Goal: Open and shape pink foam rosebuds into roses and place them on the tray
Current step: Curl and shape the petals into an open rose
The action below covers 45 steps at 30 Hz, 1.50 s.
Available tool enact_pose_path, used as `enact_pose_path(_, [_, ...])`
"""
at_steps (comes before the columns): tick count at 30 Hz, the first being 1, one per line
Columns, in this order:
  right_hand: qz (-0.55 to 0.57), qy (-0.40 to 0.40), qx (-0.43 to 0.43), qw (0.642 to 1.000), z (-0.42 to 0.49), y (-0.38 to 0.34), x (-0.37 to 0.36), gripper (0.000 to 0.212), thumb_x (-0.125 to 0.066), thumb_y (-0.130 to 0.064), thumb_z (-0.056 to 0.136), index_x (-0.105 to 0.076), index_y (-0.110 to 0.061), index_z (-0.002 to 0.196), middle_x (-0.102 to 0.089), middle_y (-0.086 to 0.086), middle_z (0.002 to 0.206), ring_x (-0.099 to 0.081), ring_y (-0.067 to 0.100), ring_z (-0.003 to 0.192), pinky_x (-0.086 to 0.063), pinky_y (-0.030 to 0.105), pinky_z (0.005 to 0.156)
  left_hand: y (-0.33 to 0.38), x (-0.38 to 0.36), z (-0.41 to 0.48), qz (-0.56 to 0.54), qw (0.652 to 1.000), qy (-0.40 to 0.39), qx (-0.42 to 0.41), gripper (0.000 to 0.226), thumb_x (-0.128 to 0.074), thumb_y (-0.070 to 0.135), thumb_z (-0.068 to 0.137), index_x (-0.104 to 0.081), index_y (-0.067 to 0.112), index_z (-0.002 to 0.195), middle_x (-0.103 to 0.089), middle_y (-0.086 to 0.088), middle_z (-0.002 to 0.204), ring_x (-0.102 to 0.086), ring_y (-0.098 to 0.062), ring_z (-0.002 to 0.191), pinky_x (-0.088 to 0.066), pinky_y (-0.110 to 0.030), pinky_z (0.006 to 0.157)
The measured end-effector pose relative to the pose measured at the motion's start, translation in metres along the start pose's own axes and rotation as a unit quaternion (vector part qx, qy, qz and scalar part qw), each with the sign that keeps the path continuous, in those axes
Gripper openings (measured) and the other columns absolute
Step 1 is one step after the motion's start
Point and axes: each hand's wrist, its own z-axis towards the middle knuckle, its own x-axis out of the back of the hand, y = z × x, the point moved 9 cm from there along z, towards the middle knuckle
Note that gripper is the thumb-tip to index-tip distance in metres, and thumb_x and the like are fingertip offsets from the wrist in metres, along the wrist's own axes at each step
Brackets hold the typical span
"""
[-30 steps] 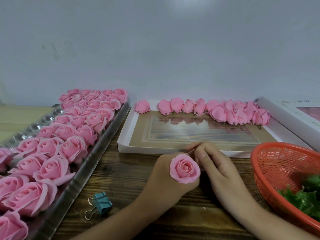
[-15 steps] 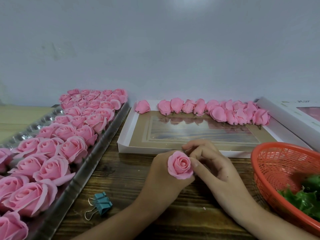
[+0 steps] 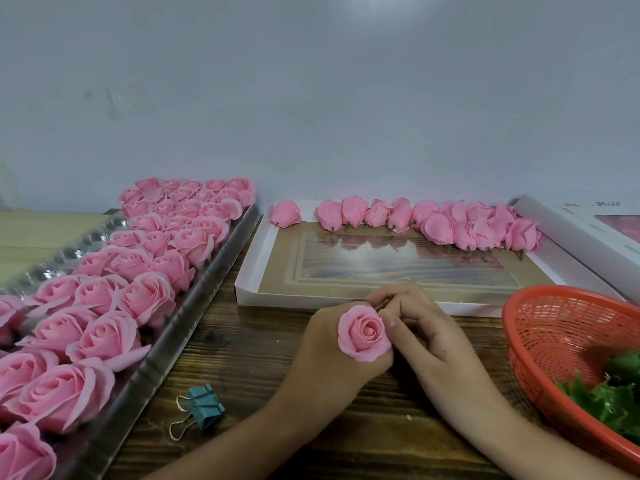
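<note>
Rose (image 3: 363, 332) held over near-middle of counter (image 3: 249, 341); left hand (image 3: 325, 348) fingers curled round its base, right hand (image 3: 426, 327) fingers pinching its upper-right petal. Since a second ago: bloom turned face-up, petals wider, so shaping is likely near done. Tray (image 3: 166, 344) along left edge, packed, no gap visible. Open lane leftward over binder clip (image 3: 204, 405); basket (image 3: 519, 327) crowds right edge, box (image 3: 249, 282) of rosebuds (image 3: 433, 223) behind
</note>
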Motion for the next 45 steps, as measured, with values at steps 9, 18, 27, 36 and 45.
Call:
enact_pose_path(9, [-0.015,0.017,-0.021,1.000,-0.001,0.008,0.005,0.019,-0.062,-0.013,0.092,-0.057,-0.011,0.073,-0.063,-0.009,0.099,-0.060,0.015,0.103,-0.046,0.030,0.084,-0.005,0.003,0.001,0.026,0.999,0.023,0.009,0.040,-0.074,0.005,0.072,-0.051,0.035,0.060,-0.057,0.026,0.057,-0.055,0.005,0.061,-0.040,-0.005,0.056])
enact_pose_path(18, [0.042,0.037,0.024,0.998,-0.005,-0.007,0.008,0.015,-0.060,-0.038,0.087,-0.058,-0.024,0.093,-0.057,-0.003,0.082,-0.052,0.013,0.076,-0.044,0.025,0.071,-0.019,0.011,0.006,-0.027,0.995,0.067,0.066,0.029,-0.073,0.003,0.071,-0.056,0.024,0.061,-0.056,0.011,0.058,-0.053,-0.003,0.060,-0.043,-0.010,0.057])
enact_pose_path(27, [0.098,0.020,0.010,0.995,-0.004,-0.003,0.003,0.016,-0.067,-0.037,0.084,-0.062,-0.027,0.096,-0.058,0.002,0.075,-0.053,0.019,0.070,-0.045,0.039,0.067,-0.023,0.002,0.000,-0.024,0.997,0.019,0.072,0.038,-0.077,0.006,0.068,-0.052,0.034,0.067,-0.061,0.030,0.058,-0.059,0.012,0.063,-0.040,0.000,0.055])
enact_pose_path(36, [0.161,-0.017,-0.017,0.987,-0.004,0.005,0.000,0.007,-0.064,-0.018,0.093,-0.061,-0.018,0.099,-0.054,0.002,0.054,-0.050,0.010,0.056,-0.042,0.018,0.060,-0.012,-0.001,0.006,0.000,1.000,-0.007,0.028,0.043,-0.073,0.001,0.070,-0.055,0.035,0.052,-0.058,0.022,0.050,-0.057,0.007,0.058,-0.040,-0.003,0.058])
enact_pose_path(45, [0.140,-0.009,-0.056,0.989,-0.003,0.015,0.000,0.007,-0.062,-0.024,0.087,-0.056,-0.022,0.092,-0.032,0.009,0.060,-0.031,0.021,0.059,-0.031,0.031,0.059,-0.022,0.001,0.007,0.039,0.997,0.016,0.059,0.042,-0.076,0.009,0.072,-0.046,0.031,0.054,-0.050,0.013,0.048,-0.053,0.006,0.055,-0.040,-0.007,0.054])
